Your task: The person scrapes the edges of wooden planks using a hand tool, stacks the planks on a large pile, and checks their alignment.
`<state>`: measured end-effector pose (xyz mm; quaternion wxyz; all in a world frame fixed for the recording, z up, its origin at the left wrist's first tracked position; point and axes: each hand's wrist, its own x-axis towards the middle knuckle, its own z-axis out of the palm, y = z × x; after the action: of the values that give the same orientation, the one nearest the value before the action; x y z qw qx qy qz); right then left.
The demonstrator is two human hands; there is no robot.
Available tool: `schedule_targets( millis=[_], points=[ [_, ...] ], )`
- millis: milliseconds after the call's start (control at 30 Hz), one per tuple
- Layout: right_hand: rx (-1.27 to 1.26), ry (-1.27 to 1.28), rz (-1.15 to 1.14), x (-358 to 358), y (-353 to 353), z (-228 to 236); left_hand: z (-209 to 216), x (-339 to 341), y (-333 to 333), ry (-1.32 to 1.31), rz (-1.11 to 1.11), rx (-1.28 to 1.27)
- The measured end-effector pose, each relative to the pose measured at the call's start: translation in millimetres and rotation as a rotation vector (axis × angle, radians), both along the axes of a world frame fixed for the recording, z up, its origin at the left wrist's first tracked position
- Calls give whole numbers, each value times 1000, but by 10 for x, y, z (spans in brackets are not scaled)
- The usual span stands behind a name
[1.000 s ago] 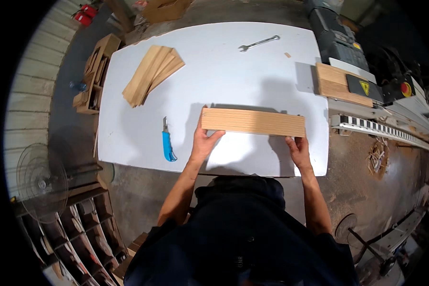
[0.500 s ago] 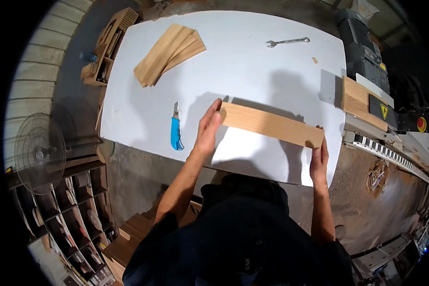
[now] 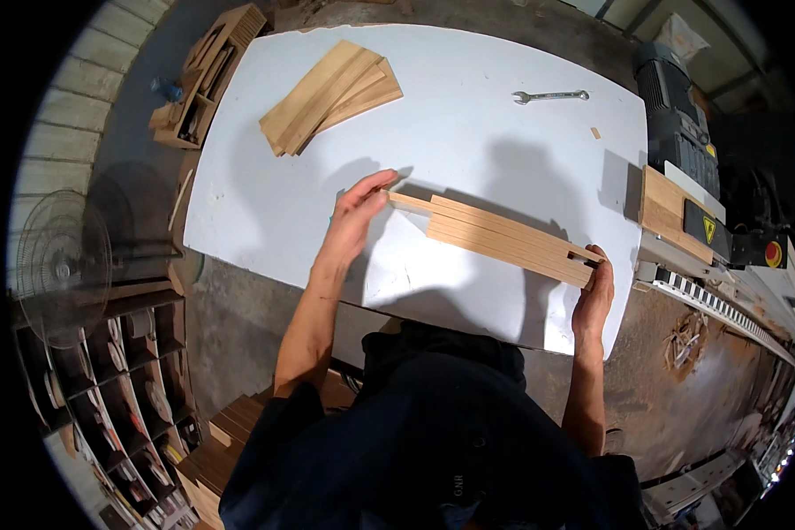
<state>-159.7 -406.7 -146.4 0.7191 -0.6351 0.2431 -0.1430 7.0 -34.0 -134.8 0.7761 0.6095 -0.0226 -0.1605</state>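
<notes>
Main change: the stack (image 3: 508, 240) is no longer even. Half a second ago its left end looks flush between both hands; now one strip (image 3: 409, 202), near the far side, pokes out to the left past the rest. At the other end a dark gap (image 3: 579, 258) shows among the slats, just beside the right hand (image 3: 594, 300), probably the space that strip leaves. For the work in hand this reads as one piece slid out of line while the others stay together; the bundle counts as partly separated, not squared. Left hand (image 3: 352, 225) is at the strip's outer end, fingers touching it; cannot tell if they pinch it or only rest against it. Right fingers are clamped on the stack's right end, so that side looks like the steady one. Stack sits between the hands over the near half of the white bench (image 3: 450, 115), slanting down to the right in view, narrow edges up; whether its underside touches the bench, cannot tell. Elsewhere no real change: fanned boards (image 3: 322, 99) at far left, wrench (image 3: 550, 96) far right, small wood chip (image 3: 595, 133) near it, all untouched.
</notes>
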Motion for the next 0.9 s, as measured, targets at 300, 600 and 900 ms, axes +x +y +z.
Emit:
schedule_targets(
  millis=[300,600,900],
  points=[
    [-66,-99,-50,46,-7,-185,-132,223,409,-184,-77,194],
    [-31,-124,-193,35,42,-231,-127,1424,2184,104,607,-7],
    [-184,-59,-154,244,35,-276,-833,2117,2564,54,802,832]
  ],
)
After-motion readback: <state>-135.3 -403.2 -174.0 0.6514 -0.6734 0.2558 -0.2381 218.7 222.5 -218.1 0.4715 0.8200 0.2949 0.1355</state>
